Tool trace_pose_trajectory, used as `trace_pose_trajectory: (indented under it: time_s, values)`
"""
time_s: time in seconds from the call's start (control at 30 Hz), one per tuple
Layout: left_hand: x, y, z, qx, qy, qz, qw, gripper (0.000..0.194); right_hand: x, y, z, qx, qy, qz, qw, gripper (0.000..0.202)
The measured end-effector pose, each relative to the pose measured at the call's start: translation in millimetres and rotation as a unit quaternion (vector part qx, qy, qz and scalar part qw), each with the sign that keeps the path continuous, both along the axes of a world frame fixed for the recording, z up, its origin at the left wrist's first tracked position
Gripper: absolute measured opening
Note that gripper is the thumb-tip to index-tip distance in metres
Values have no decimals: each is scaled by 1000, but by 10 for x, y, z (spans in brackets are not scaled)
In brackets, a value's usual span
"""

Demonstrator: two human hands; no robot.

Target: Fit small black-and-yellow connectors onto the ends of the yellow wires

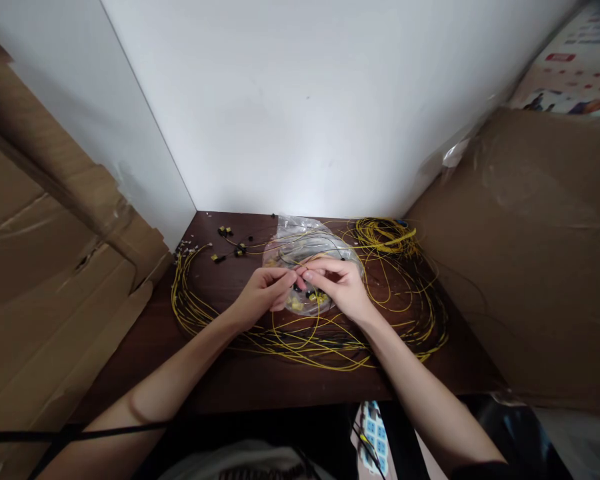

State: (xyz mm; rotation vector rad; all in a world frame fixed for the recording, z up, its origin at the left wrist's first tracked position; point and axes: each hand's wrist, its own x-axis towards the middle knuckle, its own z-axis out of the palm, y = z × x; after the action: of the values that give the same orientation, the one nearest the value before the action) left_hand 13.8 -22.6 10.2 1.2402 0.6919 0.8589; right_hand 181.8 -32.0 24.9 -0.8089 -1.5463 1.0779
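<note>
My left hand (271, 288) and my right hand (336, 280) meet over a clear plastic bag (293, 233), thumbs and forefingers pinched close together. A thin yellow wire seems to run through my right fingers; what the left fingertips pinch is too small to make out. Below the hands, small yellow and black parts (310, 300) lie in or on the bag. A long bundle of yellow and black wires (300, 347) curves around in front of both hands, its white-tipped ends (185, 250) at the left.
A yellow wire coil (385, 235) lies at the back right of the dark brown table (220, 390). Several small yellow-black parts (240, 249) sit at the back left. Cardboard boxes stand left (45, 267) and right (540, 253), with a white wall (290, 120) behind.
</note>
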Motion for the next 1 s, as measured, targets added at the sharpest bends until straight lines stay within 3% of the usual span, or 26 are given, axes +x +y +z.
trace_pose_trajectory:
  time_s: [0.3,0.6,1.0]
  values:
    - [-3,22,21,22,33,-20,999,30,-27,0,-44,48,-22,-124,991,9]
    - [-19,37,18,26,68,-29,997,33,64,71,-69,63,42,-236,969,9]
    - [-27,49,-19,19,45,-43,998,31,110,128,-80,44,111,-282,952,11]
